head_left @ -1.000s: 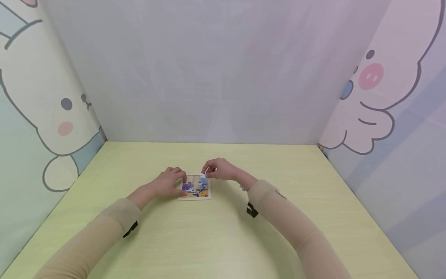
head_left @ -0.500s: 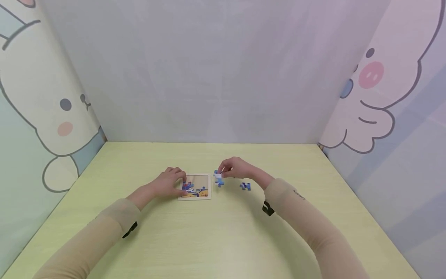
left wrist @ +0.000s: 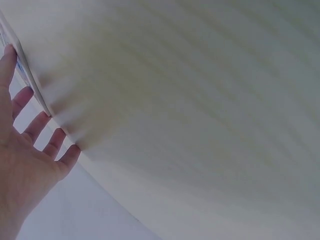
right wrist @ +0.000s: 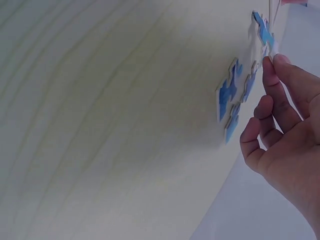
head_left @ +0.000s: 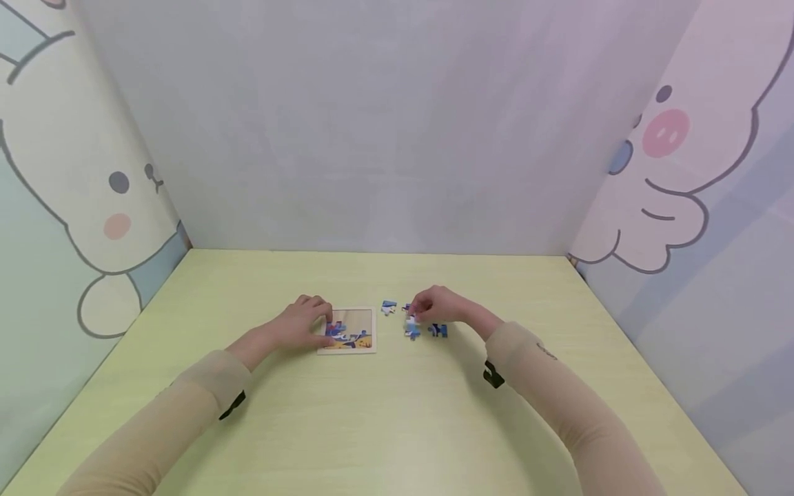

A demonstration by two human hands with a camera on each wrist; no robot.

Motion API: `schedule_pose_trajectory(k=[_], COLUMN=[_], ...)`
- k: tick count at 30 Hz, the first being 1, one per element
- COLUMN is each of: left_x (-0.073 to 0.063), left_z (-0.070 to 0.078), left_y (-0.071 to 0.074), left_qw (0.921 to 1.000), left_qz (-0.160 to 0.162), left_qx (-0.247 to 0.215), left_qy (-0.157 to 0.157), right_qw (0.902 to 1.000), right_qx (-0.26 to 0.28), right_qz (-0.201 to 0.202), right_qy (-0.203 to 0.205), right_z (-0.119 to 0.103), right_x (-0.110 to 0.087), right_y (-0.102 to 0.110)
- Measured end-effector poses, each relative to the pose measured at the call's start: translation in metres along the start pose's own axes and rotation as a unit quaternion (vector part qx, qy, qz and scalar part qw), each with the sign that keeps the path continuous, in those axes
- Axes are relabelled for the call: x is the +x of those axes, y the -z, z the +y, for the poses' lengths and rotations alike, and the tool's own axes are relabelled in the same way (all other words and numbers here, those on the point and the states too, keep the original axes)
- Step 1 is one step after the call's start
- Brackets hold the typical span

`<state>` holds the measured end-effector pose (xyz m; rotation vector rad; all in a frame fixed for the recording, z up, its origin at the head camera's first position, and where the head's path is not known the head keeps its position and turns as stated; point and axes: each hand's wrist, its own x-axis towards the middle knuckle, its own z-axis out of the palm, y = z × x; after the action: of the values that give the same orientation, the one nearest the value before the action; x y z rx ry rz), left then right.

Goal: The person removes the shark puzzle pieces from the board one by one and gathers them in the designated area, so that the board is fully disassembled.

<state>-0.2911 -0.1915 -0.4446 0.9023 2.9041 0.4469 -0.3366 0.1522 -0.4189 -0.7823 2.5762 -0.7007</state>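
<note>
My left hand [head_left: 296,324] rests on the left side of a square puzzle board [head_left: 347,351], its fingers spread and thumb lying over the lower left part. In the left wrist view, the fingertips [left wrist: 29,91] touch down along the board's edge. Puzzle pieces [head_left: 341,336] fill the board's lower part and left side; bare wood shows at its upper right. To the right of the board, my right hand [head_left: 442,304] pinches a blue and white puzzle piece [head_left: 412,331] between thumb and forefinger. The right wrist view shows this piece [right wrist: 264,31] raised, tilted, at the fingertips.
Loose puzzle pieces lie around the right hand: one [head_left: 388,307] near the board's upper right corner, another [head_left: 439,331] below the hand, a third [head_left: 406,307] partly hidden behind the fingers. The pale yellow table [head_left: 372,427] ends at a grey cloth backdrop [head_left: 391,138].
My right hand has carried the pinched piece from the board's upper right corner rightward, among the loose pieces. That corner now shows bare wood. The left hand has stayed in place.
</note>
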Motion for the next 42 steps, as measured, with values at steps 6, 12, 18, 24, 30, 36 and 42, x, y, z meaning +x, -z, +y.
schedule_pose_trajectory(k=[6,12,18,24,30,36,42], left_x=[0.001,0.001,-0.001,-0.004,-0.006,-0.005,-0.005], left_z=[-0.001,-0.003,-0.004,-0.007,-0.007,-0.008,-0.009], left_y=[0.002,0.006,0.007,0.002,-0.001,0.0,0.0], left_qw=[1.0,0.9995,0.999,0.9986,0.9987,0.9986,0.9993], left_qz=[-0.005,-0.023,-0.035,-0.041,-0.035,-0.032,-0.028], left_qx=[-0.003,-0.019,-0.028,-0.035,-0.037,-0.043,-0.024], left_qy=[-0.006,-0.009,-0.006,0.003,0.004,0.003,-0.004], right_qw=[0.9999,0.9999,0.9996,0.999,0.9985,0.9983,0.9965], right_qx=[0.0,-0.009,-0.008,0.006,0.017,0.013,0.014], right_qz=[0.007,0.011,0.027,0.022,0.025,0.031,0.037], right_qy=[-0.007,-0.006,0.005,0.038,0.045,0.049,0.073], right_z=[0.005,0.007,0.001,-0.012,-0.028,-0.042,-0.054], right_x=[-0.001,-0.002,-0.004,-0.004,0.001,0.008,0.017], right_y=[-0.002,-0.002,0.002,0.005,0.005,0.001,-0.004])
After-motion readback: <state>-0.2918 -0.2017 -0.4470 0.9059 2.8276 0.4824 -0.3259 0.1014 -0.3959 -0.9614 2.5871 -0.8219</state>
